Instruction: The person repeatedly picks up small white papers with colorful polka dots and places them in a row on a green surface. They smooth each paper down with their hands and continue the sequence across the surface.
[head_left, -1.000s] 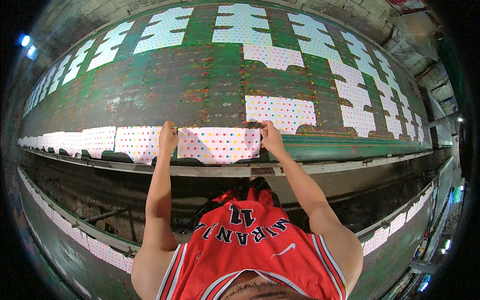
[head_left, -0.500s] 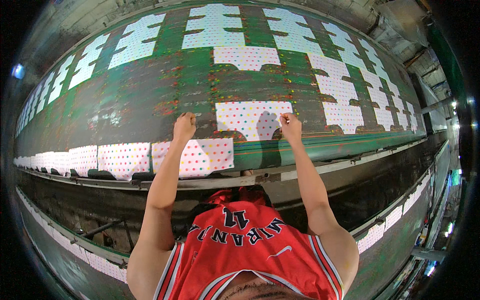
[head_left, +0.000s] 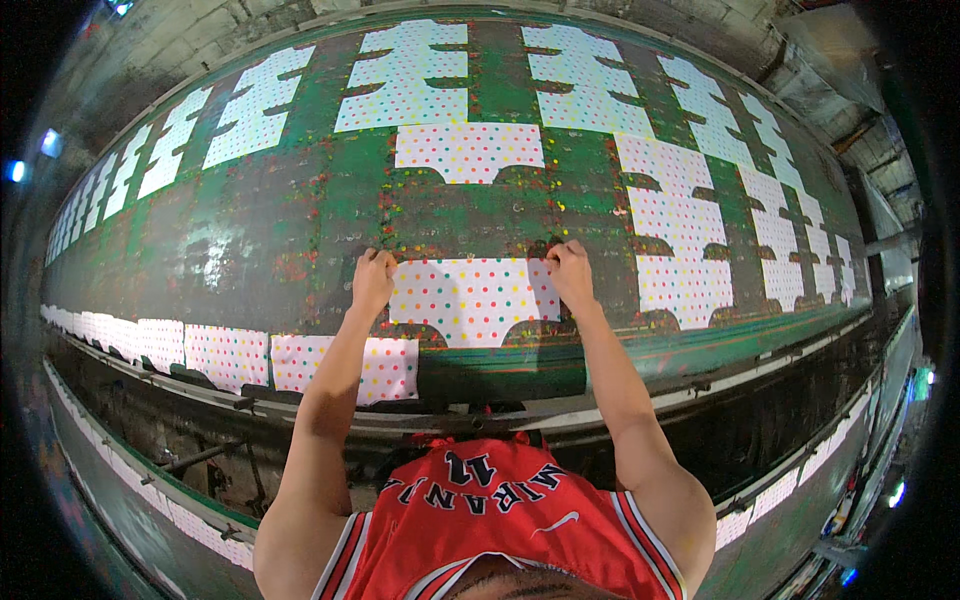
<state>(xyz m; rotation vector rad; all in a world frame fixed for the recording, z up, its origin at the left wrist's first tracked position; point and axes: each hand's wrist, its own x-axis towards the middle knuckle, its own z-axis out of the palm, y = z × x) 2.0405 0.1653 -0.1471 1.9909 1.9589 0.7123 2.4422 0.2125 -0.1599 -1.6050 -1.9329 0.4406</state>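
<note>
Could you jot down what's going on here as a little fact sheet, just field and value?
Setting: long green table with paint stains
Left hand: gripping the top left corner of a white dotted fabric panel
Right hand: gripping its top right corner
Panel state: flat on the table
Nearby: more dotted panels in rows; another row along the near edge

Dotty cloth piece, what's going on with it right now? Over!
Left hand and right hand grip the dotted fabric piece by its top corners. Piece flat on green table. Nothing in the way.
</note>
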